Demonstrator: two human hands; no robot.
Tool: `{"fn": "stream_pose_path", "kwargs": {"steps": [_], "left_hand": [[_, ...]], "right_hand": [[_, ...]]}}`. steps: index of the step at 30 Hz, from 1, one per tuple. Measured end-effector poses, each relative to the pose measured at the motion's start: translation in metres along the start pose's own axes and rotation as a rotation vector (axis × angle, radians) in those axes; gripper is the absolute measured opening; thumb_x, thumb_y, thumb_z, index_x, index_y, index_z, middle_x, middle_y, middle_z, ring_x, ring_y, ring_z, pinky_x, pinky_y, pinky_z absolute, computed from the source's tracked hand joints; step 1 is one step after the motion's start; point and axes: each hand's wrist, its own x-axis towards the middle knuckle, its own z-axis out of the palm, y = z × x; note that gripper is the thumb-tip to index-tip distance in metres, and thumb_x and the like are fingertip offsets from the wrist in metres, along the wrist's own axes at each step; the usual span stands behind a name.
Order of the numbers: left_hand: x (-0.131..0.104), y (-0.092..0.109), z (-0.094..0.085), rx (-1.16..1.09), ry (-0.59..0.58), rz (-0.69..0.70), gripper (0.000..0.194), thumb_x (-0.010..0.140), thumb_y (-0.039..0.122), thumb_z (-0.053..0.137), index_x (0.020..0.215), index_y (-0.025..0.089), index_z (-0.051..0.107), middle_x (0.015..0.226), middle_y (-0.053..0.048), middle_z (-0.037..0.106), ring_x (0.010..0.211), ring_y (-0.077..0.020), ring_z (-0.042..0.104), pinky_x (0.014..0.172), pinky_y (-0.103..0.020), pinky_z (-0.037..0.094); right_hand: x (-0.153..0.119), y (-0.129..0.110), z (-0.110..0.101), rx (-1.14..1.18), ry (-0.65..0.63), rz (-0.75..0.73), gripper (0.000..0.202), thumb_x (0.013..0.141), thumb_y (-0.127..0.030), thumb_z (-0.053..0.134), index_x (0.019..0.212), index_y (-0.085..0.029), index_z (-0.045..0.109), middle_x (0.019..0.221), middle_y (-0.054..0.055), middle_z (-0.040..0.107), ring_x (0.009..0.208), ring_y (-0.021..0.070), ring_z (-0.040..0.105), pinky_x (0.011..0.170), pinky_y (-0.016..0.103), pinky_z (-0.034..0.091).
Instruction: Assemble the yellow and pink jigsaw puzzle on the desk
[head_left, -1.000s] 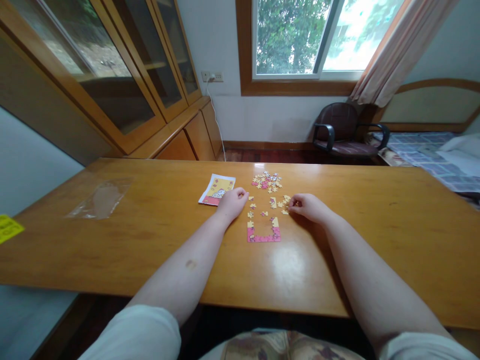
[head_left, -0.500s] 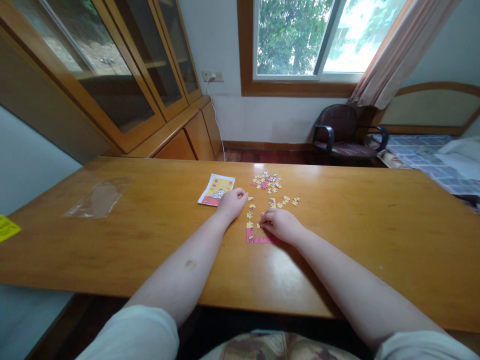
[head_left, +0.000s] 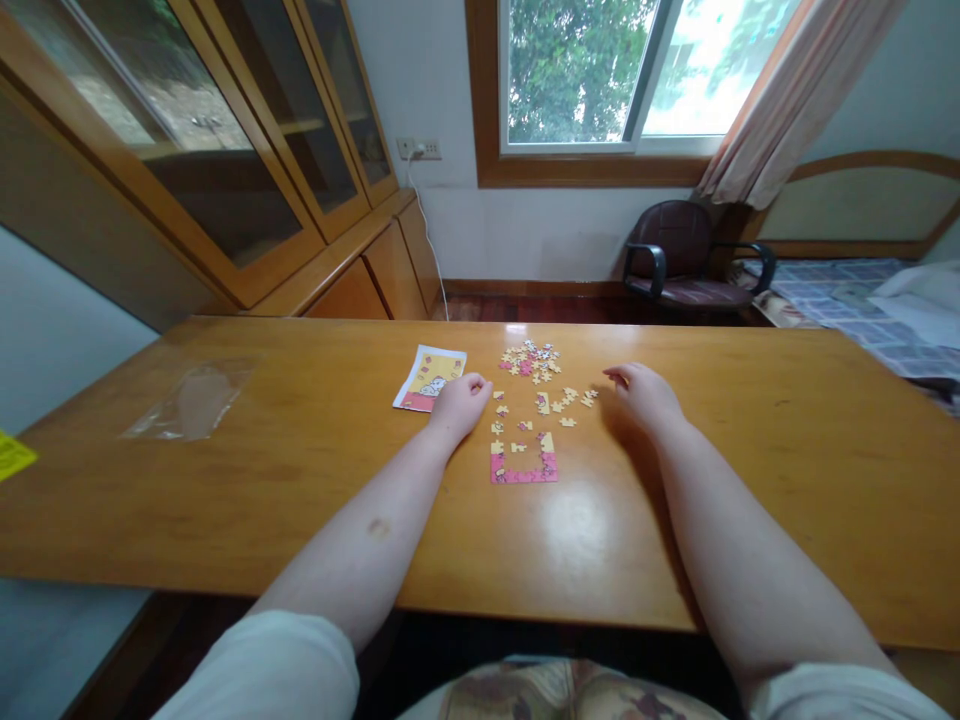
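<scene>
My left hand point(head_left: 460, 404) rests over the right edge of a picture sheet point(head_left: 416, 400), fingers curled together; anything inside them is hidden. Beside its fingertips lies a column of loose jigsaw pieces point(head_left: 497, 428). Pink and yellow pieces joined in a U form part of a puzzle border point(head_left: 525, 477), with a few loose pieces inside. My right hand point(head_left: 645, 395) hovers to the right of some yellow jigsaw pieces point(head_left: 570, 394), its fingers stretched out and slightly apart, nothing visible in them.
A pile of mixed jigsaw pieces point(head_left: 529, 358) lies farther back on the wooden table point(head_left: 300, 490). A clear plastic bag point(head_left: 196, 402) is at the left. Behind the table stand a glass-door cabinet point(head_left: 322, 225), an office chair point(head_left: 679, 255) and a bed point(head_left: 832, 290).
My right hand has moved from inside the puzzle border out to the right, uncovering the border's right side and loose pieces. My left hand has stayed in place.
</scene>
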Motion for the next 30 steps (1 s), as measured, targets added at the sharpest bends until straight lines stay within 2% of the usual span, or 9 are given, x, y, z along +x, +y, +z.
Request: {"fn": "stream_pose_path", "kwargs": {"steps": [3, 7, 10, 16, 23, 30], "left_hand": [[0.000, -0.001, 0.001, -0.004, 0.006, 0.000, 0.026, 0.081, 0.038, 0.049, 0.065, 0.020, 0.056, 0.063, 0.001, 0.058, 0.065, -0.0153, 0.053, 0.060, -0.026, 0.035], [0.001, -0.003, 0.001, -0.024, 0.029, 0.017, 0.027, 0.081, 0.037, 0.048, 0.062, 0.019, 0.053, 0.058, 0.002, 0.052, 0.061, -0.0141, 0.049, 0.058, -0.027, 0.032], [0.001, -0.003, 0.001, -0.035, 0.038, 0.017, 0.028, 0.081, 0.037, 0.048, 0.059, 0.019, 0.050, 0.056, 0.003, 0.048, 0.059, -0.0136, 0.047, 0.058, -0.027, 0.031], [0.000, -0.001, 0.001, -0.042, 0.030, 0.008, 0.027, 0.080, 0.037, 0.049, 0.060, 0.019, 0.051, 0.058, 0.003, 0.051, 0.062, -0.0142, 0.049, 0.059, -0.027, 0.032], [0.000, -0.001, 0.001, -0.049, 0.024, -0.006, 0.027, 0.080, 0.038, 0.049, 0.061, 0.019, 0.052, 0.059, 0.002, 0.054, 0.063, -0.0143, 0.049, 0.060, -0.026, 0.033], [-0.001, 0.001, 0.000, -0.040, 0.019, -0.012, 0.027, 0.081, 0.038, 0.048, 0.062, 0.019, 0.052, 0.060, 0.002, 0.054, 0.062, -0.0144, 0.049, 0.059, -0.027, 0.032]], "right_hand": [[0.003, 0.012, 0.005, 0.008, -0.099, -0.051, 0.035, 0.085, -0.010, 0.044, 0.104, -0.018, 0.072, 0.109, 0.009, 0.070, 0.098, 0.0220, 0.064, 0.085, 0.031, 0.048], [0.001, 0.008, 0.012, 0.013, -0.218, -0.101, 0.035, 0.086, -0.015, 0.048, 0.112, -0.021, 0.070, 0.114, 0.007, 0.070, 0.101, 0.0209, 0.064, 0.087, 0.029, 0.048], [0.001, 0.006, 0.015, 0.003, -0.259, -0.106, 0.032, 0.086, -0.019, 0.051, 0.111, -0.023, 0.070, 0.113, 0.005, 0.070, 0.099, 0.0204, 0.064, 0.086, 0.028, 0.048], [0.004, 0.008, 0.015, -0.030, -0.248, -0.095, 0.026, 0.088, -0.025, 0.053, 0.104, -0.023, 0.073, 0.108, 0.005, 0.071, 0.097, 0.0202, 0.064, 0.084, 0.027, 0.048], [0.004, 0.009, 0.017, -0.079, -0.280, -0.162, 0.029, 0.091, -0.025, 0.050, 0.109, -0.022, 0.073, 0.109, 0.009, 0.067, 0.091, 0.0186, 0.064, 0.083, 0.026, 0.046], [0.005, 0.005, 0.016, -0.103, -0.284, -0.098, 0.024, 0.090, -0.025, 0.052, 0.100, -0.020, 0.073, 0.106, 0.009, 0.067, 0.090, 0.0181, 0.062, 0.080, 0.025, 0.044]]}}
